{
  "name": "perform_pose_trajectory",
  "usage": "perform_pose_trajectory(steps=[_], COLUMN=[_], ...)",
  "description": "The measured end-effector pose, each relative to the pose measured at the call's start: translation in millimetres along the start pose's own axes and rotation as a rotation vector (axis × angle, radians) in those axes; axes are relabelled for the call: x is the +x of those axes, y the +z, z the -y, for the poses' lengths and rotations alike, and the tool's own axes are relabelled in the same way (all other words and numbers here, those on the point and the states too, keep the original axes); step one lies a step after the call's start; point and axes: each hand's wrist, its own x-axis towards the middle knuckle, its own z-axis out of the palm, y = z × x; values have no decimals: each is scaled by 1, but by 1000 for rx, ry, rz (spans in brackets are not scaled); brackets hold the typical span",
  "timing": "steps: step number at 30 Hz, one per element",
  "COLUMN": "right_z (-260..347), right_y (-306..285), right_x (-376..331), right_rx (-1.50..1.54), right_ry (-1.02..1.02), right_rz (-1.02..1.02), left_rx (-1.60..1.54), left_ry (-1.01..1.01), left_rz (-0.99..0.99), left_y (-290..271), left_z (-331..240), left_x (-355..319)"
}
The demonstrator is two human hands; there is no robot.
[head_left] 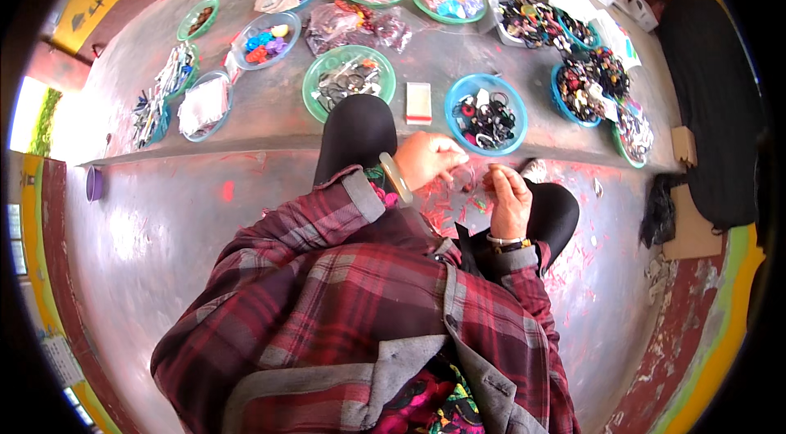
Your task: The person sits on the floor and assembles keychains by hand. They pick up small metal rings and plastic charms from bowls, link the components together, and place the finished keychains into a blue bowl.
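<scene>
My left hand (427, 160), with a pale bangle at its wrist, is closed in a pinch in front of my knee. Close to its right, my right hand (509, 198) has its thumb and fingers pressed together too. Whatever the fingertips hold is too small to make out. Just beyond the hands stands a blue bowl (452, 124) with black hair bands in it. A small white card or packet (418, 98) with a red edge lies left of that bowl. Further left is a green bowl (309, 90) of dark and metallic loops in clear bags.
Along the raised ledge stand more bowls, among them a clear tub (237, 47) of coloured pieces and a blue basket (559, 103) heaped with dark hair bands. Red scraps (434, 209) litter the floor below my hands. A purple cup (92, 184) stands at far left.
</scene>
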Motion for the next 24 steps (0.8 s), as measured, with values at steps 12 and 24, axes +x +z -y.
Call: perform_pose_trajectory(steps=[12, 24], right_z=[-11, -34], right_y=[-3, -1], right_x=[8, 17], right_rx=[-31, -100], right_ry=[142, 272], right_rz=[-2, 17], left_rx=[-428, 286], left_ry=[117, -202], left_rz=[-774, -885], left_y=[-200, -335], left_z=[-4, 110], left_x=[22, 32])
